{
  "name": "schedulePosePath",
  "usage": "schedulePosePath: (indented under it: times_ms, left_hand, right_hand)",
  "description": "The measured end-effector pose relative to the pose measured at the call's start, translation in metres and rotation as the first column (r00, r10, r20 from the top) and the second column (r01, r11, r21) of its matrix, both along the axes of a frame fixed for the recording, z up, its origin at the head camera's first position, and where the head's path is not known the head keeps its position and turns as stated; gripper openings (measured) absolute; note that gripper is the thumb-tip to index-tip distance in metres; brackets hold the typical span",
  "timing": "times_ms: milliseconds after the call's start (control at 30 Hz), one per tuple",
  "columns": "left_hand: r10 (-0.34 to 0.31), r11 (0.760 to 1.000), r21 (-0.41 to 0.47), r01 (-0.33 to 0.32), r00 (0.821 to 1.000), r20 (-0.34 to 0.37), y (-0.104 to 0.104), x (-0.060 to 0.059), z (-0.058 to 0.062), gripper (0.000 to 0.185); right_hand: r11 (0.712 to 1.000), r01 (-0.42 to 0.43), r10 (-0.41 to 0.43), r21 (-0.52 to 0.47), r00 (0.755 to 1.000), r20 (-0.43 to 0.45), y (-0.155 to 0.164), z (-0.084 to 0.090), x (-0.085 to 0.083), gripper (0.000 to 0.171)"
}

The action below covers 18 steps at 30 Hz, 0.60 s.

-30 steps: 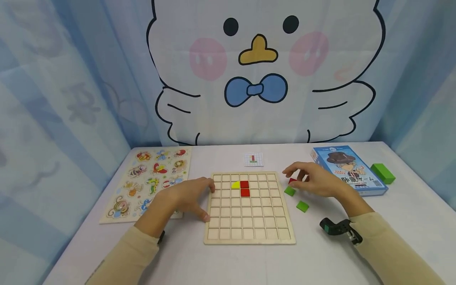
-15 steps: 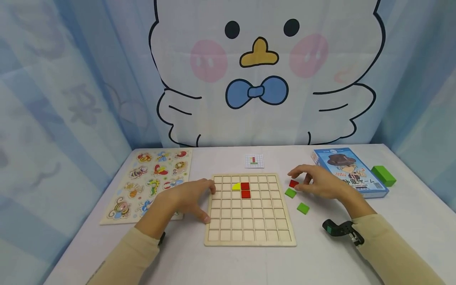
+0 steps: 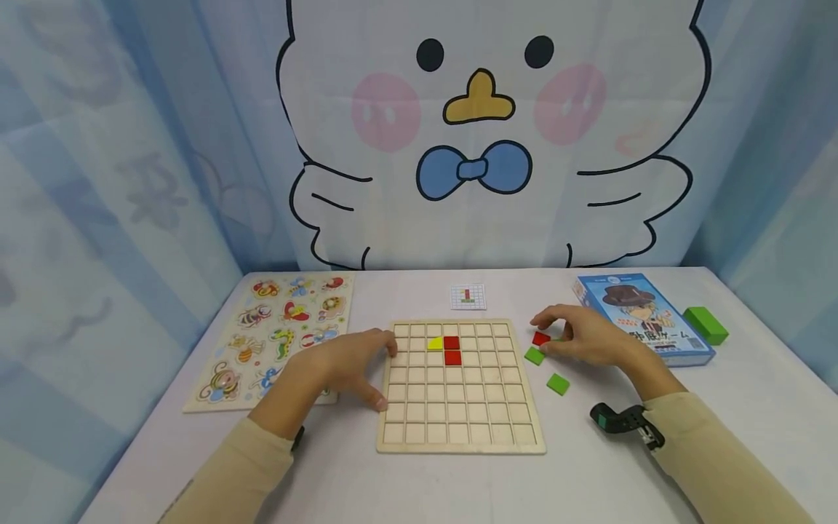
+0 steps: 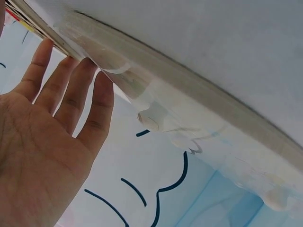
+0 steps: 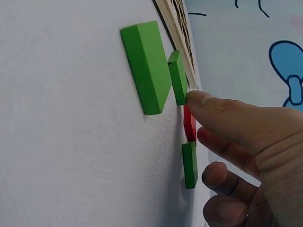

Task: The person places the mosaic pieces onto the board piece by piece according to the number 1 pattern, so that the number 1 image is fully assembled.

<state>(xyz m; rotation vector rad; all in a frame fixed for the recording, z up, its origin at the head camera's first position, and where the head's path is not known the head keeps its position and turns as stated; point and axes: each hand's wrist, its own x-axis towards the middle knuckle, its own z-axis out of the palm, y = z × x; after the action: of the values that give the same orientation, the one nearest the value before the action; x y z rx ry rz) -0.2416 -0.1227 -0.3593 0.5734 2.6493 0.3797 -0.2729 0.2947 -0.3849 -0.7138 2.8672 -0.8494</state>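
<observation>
My left hand (image 3: 343,364) rests spread at the left edge of a wooden grid board (image 3: 461,447), thumb and fingers fairly straight. In the left wrist view its fingertips meet the board's side. One yellow piece (image 3: 435,343) and two red square tiles (image 3: 452,357) sit in the board's upper cells. My right hand (image 3: 585,336) is low over loose tiles right of the board, thumb and fingers apart. Its thumb tip (image 5: 198,98) is right at a green tile (image 5: 178,78) and a red tile (image 5: 189,124). Another green tile (image 5: 190,165) is close to the fingertips, partly hidden in the head view.
Another green tile (image 3: 558,384) lies nearer on the table. A small patterned card (image 3: 468,296) is behind the board. Left is a panel of cartoon insects (image 3: 245,342). At the right are a blue box (image 3: 644,316) and a green block (image 3: 705,325). Curtains surround the table.
My right hand has shifted slightly right, uncovering more of the red tile and a sliver of green behind it. The left hand stays at the board's edge. The head view has tilted slightly.
</observation>
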Motion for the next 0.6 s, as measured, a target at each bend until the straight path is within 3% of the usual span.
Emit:
schedulePosePath:
  times_ms: [600]
  left_hand:
    - [-0.006, 1.000, -0.025, 0.006, 1.000, -0.006, 0.0024, 0.0001, 0.0008, 0.076]
  right_hand:
    - [0.999, 0.021, -0.021, 0.036, 1.000, -0.015, 0.0054, -0.0044, 0.0010, 0.030]
